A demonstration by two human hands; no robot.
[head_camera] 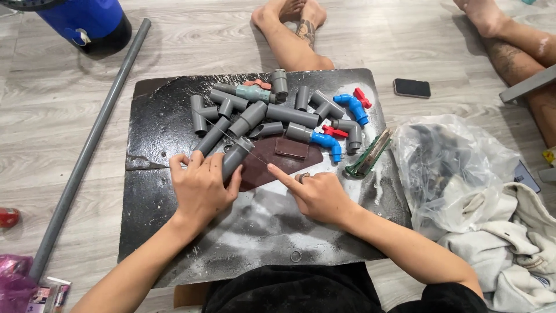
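My left hand (200,185) is closed around the lower end of a short grey pipe piece (236,155) that rests on the black board (174,110). My right hand (317,196) lies to its right with the index finger stretched toward the pipe and the other fingers curled; a ring sits on one finger. A thin pale thread (259,157) runs taut from that fingertip up and left across the pipe. Under the pipe's end lies a brown sheet (278,165) with a small brown square (291,148) on it.
A heap of grey pipe fittings (272,110) and blue elbows with red valve handles (353,107) covers the board's far half. A long grey pipe (87,150) lies left, a blue container (87,20) far left. Right: green-handled tool (370,153), plastic bag (452,168), cloth (509,249), phone (412,88). Another person's legs (292,35) lie beyond the board.
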